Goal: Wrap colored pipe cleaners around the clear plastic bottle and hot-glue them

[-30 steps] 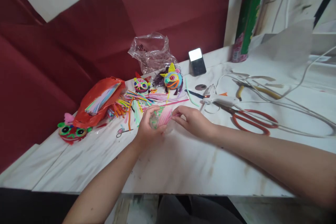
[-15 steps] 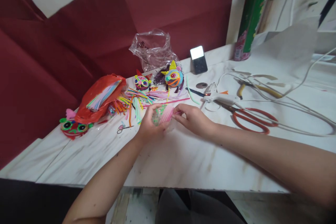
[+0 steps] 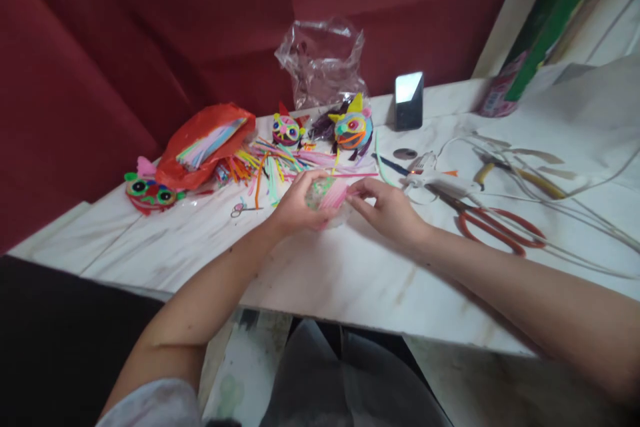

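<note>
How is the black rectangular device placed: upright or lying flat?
Upright: the black device rests on its lower edge on the white table, its face toward the camera.

Glue gun (image 3: 447, 181) and pipe cleaners (image 3: 213, 143) mark a craft workspace.

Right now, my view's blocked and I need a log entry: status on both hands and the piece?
Left hand gripping rounded pink-and-green piece. Right hand at its pink side. Nothing seen blocking; glue gun and red-handled scissors off to the right.

Clear bag (image 3: 325, 63) before maroon sheet (image 3: 200, 27); dark device (image 3: 409, 103) nearby; green canister (image 3: 543, 37) farther right.
</note>
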A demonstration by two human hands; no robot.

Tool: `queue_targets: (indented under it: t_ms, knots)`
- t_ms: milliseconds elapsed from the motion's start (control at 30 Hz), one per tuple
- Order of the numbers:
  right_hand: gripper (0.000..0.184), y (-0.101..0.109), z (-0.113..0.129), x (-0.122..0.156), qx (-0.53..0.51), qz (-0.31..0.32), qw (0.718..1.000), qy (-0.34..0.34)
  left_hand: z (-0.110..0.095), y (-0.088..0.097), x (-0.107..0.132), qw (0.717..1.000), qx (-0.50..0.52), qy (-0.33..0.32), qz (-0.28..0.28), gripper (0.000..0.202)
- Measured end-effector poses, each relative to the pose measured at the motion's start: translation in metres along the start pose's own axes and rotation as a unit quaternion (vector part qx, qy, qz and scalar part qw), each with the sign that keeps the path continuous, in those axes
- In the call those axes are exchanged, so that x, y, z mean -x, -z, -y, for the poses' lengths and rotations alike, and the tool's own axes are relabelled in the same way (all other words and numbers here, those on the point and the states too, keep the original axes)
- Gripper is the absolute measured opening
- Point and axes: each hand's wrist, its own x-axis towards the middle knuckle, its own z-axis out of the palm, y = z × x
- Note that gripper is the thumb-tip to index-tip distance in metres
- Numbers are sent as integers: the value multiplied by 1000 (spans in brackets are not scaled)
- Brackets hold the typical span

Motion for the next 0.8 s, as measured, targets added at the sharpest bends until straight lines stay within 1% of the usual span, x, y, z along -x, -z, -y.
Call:
queue_targets:
  t_ms: [133, 200, 267, 333, 400, 467, 533, 600, 633, 667, 733, 800]
  knots:
    - [8, 0, -6, 2, -7, -15, 1000, -2, 3, -6, -2, 1000, -1, -9, -11, 60]
    - [10, 0, -9, 2, -15, -12, 1000, 0, 6, -10, -2, 1000, 13, -21, -18, 58]
    - [14, 0, -13, 2, -23, -6, 1000, 7, 9, -14, -3, 998, 33, -44, -27, 57]
    - [21, 1, -17, 2, -33, -2, 999, 17, 13, -18, -4, 996, 50, -62, -46, 55]
    - [29, 4, -20, 0, -46, 7, 999, 21, 16, -21, -5, 994, 59, -70, -61, 55]
    - [32, 9, -19, -5, -53, 0, 998, 16, 18, -23, -6, 993, 64, -69, -67, 55]
    - [28, 16, -9, -9, -30, -45, 998, 16, 19, -23, -6, 993, 66, -63, -73, 55]
    - [20, 23, 8, -11, 21, -98, 995, 24, 19, -23, -6, 993, 64, -58, -81, 54]
    - [18, 25, 19, -11, 45, -109, 992, 32, 19, -23, -5, 993, 62, -58, -84, 53]
    - [18, 26, 28, -9, 62, -103, 992, 38, 19, -23, -5, 993, 60, -59, -86, 53]
    - [19, 23, 43, -3, 84, -69, 992, 63, 20, -23, -5, 991, 60, -70, -93, 52]
    - [18, 15, 46, 6, 100, -37, 990, 95, 21, -24, -5, 990, 67, -81, -98, 50]
